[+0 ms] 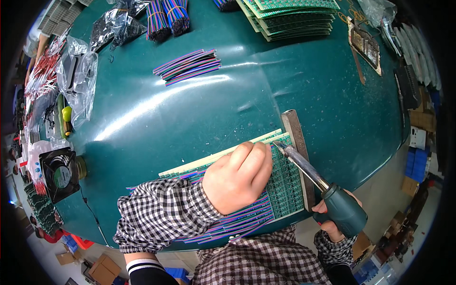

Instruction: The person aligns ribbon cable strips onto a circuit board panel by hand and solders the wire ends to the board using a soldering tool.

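Observation:
My left hand (237, 178) is closed in a pinch over a green circuit board panel (287, 190), its fingertips at the upper edge. A trace of coloured wire shows at those fingertips; the rest is hidden by the hand. My right hand (332, 225) grips a soldering iron (308, 171) by its dark green handle. The iron's tip meets the panel's upper edge, right beside my left fingertips. Rows of multicoloured ribbon wires (237, 221) run leftward from the panel, partly under my left forearm. A brown bar (297, 152) lies against the panel's right end.
Loose ribbon wires (190, 66) lie farther back, with tied wire bundles (166, 19) behind them. Stacked green boards (294, 19) stand at the back. A worn tray (365, 45) sits at the back right. A black fan (59, 173) and plastic bags (78, 78) line the left edge.

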The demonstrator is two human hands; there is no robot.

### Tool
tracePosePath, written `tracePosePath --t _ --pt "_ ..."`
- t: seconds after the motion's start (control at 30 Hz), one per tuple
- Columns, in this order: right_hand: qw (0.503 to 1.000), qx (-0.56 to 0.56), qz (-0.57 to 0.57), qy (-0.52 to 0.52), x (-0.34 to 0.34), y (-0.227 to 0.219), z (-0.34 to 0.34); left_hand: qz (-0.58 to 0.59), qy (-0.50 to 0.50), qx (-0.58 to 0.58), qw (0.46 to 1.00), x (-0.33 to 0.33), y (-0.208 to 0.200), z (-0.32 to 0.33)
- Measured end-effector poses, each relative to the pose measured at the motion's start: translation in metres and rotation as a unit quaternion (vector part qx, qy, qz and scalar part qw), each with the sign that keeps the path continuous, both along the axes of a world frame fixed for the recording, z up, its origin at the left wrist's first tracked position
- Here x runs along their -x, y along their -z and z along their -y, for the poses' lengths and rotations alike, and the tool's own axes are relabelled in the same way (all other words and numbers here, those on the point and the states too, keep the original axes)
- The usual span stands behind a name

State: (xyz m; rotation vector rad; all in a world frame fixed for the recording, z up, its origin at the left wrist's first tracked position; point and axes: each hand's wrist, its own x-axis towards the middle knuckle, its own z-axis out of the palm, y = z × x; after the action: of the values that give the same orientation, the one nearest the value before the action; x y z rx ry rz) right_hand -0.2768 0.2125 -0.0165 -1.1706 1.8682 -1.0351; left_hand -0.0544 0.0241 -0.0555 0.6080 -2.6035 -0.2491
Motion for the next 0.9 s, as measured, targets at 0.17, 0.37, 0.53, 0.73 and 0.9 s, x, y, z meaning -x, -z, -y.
tracePosePath --t 0.17,0.37,0.53,0.73,0.9 --pt "1.000 0.003 0.003 -0.002 0.001 0.001 -0.001 0.002 0.003 0.020 1.000 -0.001 0.000 0.001" --pt "1.000 0.003 -0.006 0.001 -0.001 -0.001 0.000 0.001 0.002 0.021 1.000 0.000 -0.001 0.000" --pt "1.000 -0.008 0.006 0.002 0.005 -0.002 -0.006 -0.002 -0.008 -0.022 1.000 0.001 -0.006 -0.002" --pt "0.995 0.027 0.051 0.075 -0.012 0.000 0.004 0.001 -0.007 -0.021 1.000 0.002 -0.004 -0.001" --pt "0.997 0.013 0.060 0.035 0.002 0.003 -0.010 -0.002 -0.005 -0.026 1.000 0.000 -0.006 0.001"
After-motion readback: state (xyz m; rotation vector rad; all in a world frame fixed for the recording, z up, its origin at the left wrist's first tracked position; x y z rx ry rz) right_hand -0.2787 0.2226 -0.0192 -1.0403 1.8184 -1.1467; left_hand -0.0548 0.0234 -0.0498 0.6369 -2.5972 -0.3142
